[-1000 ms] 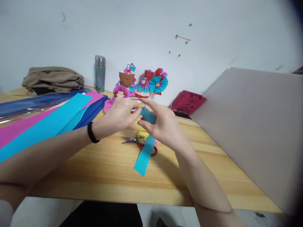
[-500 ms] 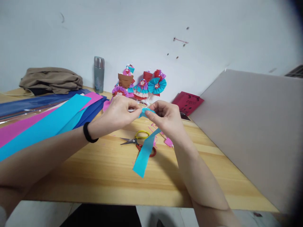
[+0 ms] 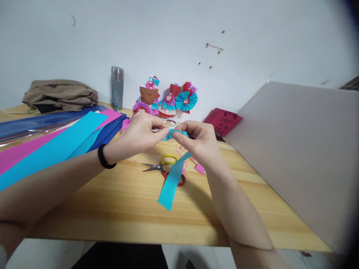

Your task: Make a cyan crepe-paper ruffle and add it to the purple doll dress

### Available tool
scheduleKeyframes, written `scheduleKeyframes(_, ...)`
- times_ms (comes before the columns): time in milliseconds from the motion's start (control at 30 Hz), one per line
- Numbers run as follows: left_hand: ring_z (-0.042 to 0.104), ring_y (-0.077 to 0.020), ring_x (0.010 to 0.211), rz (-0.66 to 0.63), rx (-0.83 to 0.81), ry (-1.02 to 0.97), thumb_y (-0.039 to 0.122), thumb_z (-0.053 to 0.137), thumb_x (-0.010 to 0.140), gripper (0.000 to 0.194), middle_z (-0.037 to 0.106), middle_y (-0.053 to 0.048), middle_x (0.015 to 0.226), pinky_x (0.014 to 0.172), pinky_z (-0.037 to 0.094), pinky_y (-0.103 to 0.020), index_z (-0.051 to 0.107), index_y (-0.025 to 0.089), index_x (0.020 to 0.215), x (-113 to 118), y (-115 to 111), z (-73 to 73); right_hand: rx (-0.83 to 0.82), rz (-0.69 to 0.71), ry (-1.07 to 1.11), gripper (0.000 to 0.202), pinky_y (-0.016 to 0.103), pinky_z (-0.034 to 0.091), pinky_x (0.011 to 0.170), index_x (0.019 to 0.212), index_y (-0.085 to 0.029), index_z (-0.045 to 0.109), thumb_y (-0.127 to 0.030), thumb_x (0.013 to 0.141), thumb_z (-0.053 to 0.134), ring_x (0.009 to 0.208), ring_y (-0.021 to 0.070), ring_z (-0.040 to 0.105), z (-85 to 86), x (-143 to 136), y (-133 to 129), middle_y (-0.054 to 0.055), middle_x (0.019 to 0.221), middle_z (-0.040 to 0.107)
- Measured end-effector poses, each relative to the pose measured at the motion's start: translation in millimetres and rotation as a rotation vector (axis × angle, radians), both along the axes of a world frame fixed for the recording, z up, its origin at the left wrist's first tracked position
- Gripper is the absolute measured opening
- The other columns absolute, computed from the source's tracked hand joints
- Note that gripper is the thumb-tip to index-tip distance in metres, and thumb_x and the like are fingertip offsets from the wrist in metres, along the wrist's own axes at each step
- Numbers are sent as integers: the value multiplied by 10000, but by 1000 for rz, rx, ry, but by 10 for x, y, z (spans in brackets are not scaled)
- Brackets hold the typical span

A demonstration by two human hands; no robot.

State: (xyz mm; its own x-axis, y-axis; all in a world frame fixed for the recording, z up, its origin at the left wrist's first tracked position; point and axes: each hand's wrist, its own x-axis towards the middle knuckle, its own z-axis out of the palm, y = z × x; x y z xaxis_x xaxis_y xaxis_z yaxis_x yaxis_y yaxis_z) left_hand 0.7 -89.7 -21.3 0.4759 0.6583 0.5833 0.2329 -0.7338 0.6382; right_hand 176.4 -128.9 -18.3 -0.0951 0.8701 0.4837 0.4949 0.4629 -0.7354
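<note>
A strip of turquoise crepe paper (image 3: pixel 171 183) hangs down from my hands above the table, its upper end bunched between them. My left hand (image 3: pixel 144 132) pinches that gathered end between thumb and fingertips. On the other side, my right hand (image 3: pixel 198 140) is closed on the same strip, with the thumb pressed against it. Exactly how the paper is folded between the fingertips is partly hidden. Under the strip lies a pair of scissors (image 3: pixel 158 167) with one yellow and one red handle, blades apart and pointing left. A white ring-shaped item (image 3: pixel 171 123) shows behind my fingers.
Turquoise, pink and blue paper sheets (image 3: pixel 70 138) cover the table's left side. Behind stand a flask (image 3: pixel 117 87), bundled brown cloth (image 3: pixel 61 94) and colourful paper decorations (image 3: pixel 168 99). Pink scraps (image 3: pixel 199 169) lie right of the scissors. A magenta bag (image 3: pixel 223 121) leans near the white panel (image 3: pixel 297 149).
The fingertips have shifted slightly apart, and more of the bunched turquoise paper shows between them. Both hands keep their grip; the hanging end has barely moved.
</note>
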Motion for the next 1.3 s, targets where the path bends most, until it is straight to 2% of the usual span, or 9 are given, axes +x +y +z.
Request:
scheduleKeyframes(300, 449, -89, 543, 20, 23, 11, 201, 550, 849, 237, 537, 22, 554, 504, 285, -246, 630, 141, 634, 8, -23, -20, -3, -4, -20, 216, 258, 296, 500, 646, -168, 605, -359, 736, 649, 530, 96, 390, 10, -10, 2, -23, 563, 509)
scheduleKeyframes(600, 417, -87, 547, -12, 97, -6, 157, 572, 851, 225, 537, 23, 547, 495, 279, -245, 626, 135, 634, 13, -25, -20, 49, -83, -29, 176, 257, 296, 502, 616, -186, 569, -287, 737, 649, 518, 93, 390, -25, -24, 15, -27, 553, 501)
scheduleKeyframes(833, 352, -72, 532, -26, 197, 10, 157, 546, 865, 293, 436, 41, 520, 487, 244, -236, 519, 149, 573, 3, -14, -52, 15, -62, 31, 219, 249, 319, 495, 605, -181, 571, -337, 727, 664, 536, 101, 429, -51, -25, 23, -22, 556, 516)
scheduleKeyframes(1000, 316, -70, 507, -31, 328, 67, 167, 545, 847, 320, 376, 44, 496, 476, 234, -243, 461, 160, 538, -46, 19, -5, 29, -45, 29, 242, 241, 315, 486, 578, -181, 564, -339, 724, 673, 514, 88, 408, -62, -23, 45, -30, 534, 510)
scheduleKeyframes(1167, 390, -77, 501, -129, 124, 30, 201, 554, 849, 277, 460, 38, 491, 469, 278, -231, 548, 163, 575, -90, 58, 58, 9, -27, 47, 216, 250, 334, 478, 584, -184, 594, -335, 700, 695, 512, 98, 434, 11, -3, 9, -12, 545, 552)
scheduleKeyframes(1300, 395, -68, 497, -135, -2, 29, 163, 544, 813, 266, 473, 39, 494, 472, 278, -226, 556, 150, 547, -102, 43, 96, 5, -13, 106, 191, 254, 350, 475, 572, -194, 582, -306, 692, 680, 495, 96, 428, 89, 13, -44, -18, 536, 538)
